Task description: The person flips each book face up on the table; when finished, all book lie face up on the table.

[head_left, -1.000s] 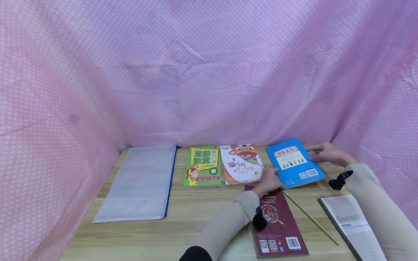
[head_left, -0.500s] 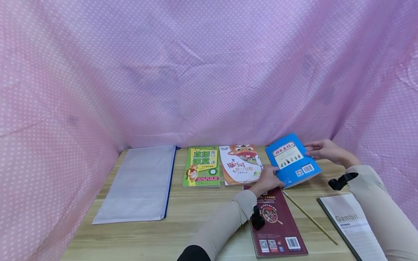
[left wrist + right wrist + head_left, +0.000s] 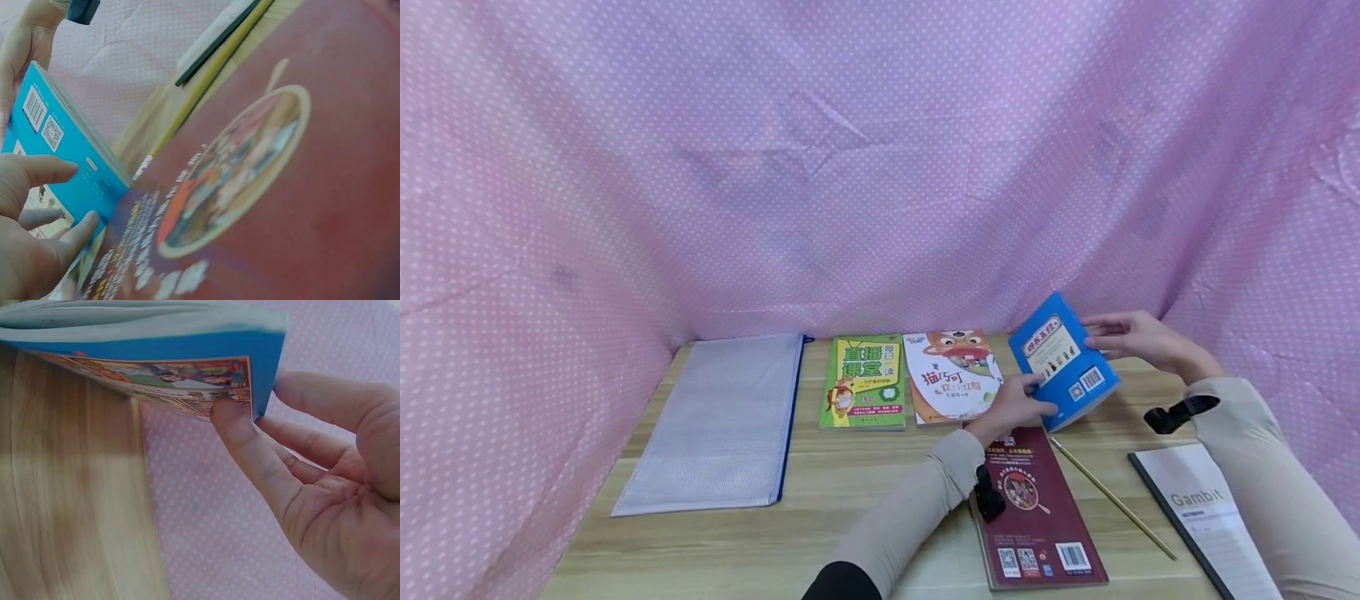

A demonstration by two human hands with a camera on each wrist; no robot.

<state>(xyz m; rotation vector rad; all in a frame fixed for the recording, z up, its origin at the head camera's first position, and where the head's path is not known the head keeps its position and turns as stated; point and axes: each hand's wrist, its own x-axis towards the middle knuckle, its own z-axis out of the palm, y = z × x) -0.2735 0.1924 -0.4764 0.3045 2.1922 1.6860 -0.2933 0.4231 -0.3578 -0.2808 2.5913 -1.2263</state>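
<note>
A blue paperback book [image 3: 1051, 367] stands tilted at the back right, its right side raised and its back cover with barcode facing me. My right hand [image 3: 1138, 340] pinches its raised edge. In the right wrist view, a fingertip of the right hand [image 3: 319, 462] lies on the pictured cover and other fingers are at the blue edge. My left hand [image 3: 1011, 407] is at the book's lower left edge, fingers extended against the blue back cover [image 3: 81, 169] in the left wrist view. Under the left wrist lies a maroon book [image 3: 1037, 517].
A green book [image 3: 865, 383] and a white-and-orange book [image 3: 951, 379] lie side by side at the back. A white mesh zip bag [image 3: 715, 425] is at left. A gold pencil-like stick [image 3: 1116, 500] and a Gambit notebook [image 3: 1210, 508] lie at right. Pink dotted cloth [image 3: 880, 167] surrounds the table.
The blue book has tilted up further, its right side rising and swinging left. My right hand has followed it slightly left and up; the left hand stays near the lower left edge.
</note>
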